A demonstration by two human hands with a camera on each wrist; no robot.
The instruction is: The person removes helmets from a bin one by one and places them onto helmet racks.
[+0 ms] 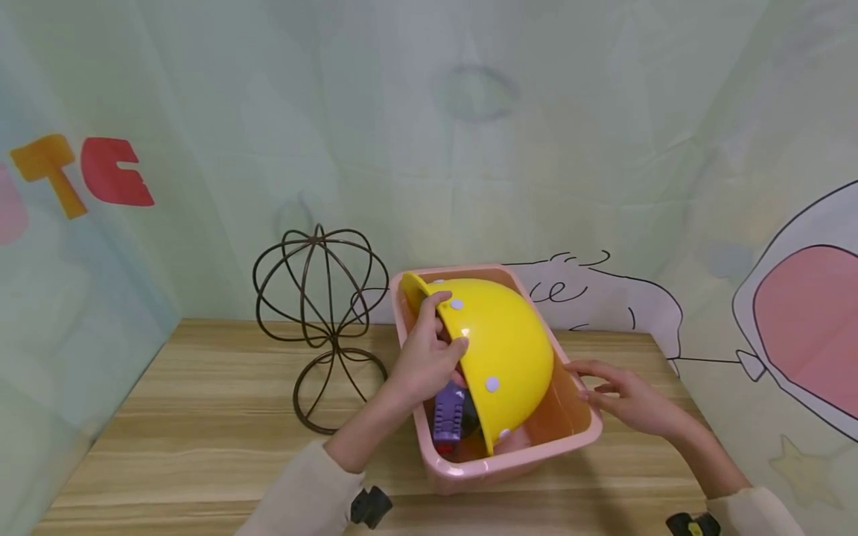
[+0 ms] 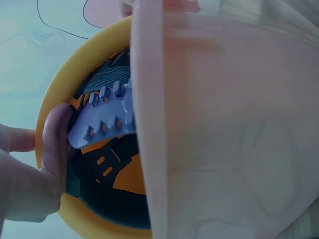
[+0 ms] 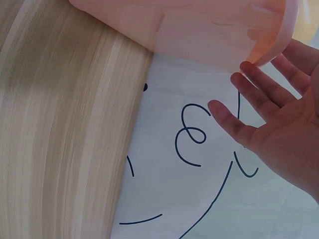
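A yellow helmet (image 1: 512, 350) with pale dots sits tilted on its side inside a pink plastic bin (image 1: 506, 463). My left hand (image 1: 429, 357) grips the helmet's brim, thumb on one side and fingers on the other. In the left wrist view, dark padding (image 2: 112, 204) and a purple knobbed strip (image 2: 102, 119) show inside the helmet, and the bin wall hides the rest. My right hand (image 1: 626, 394) touches the bin's right rim with its fingertips. The right wrist view shows that hand (image 3: 281, 114) with fingers extended and spread beside the bin.
A dark wire stand (image 1: 328, 298) with a rounded cage top and ring base stands left of the bin. Both rest on a wood-grain table (image 1: 221, 417). A printed cloth backdrop (image 1: 402, 134) hangs behind the table and along its sides.
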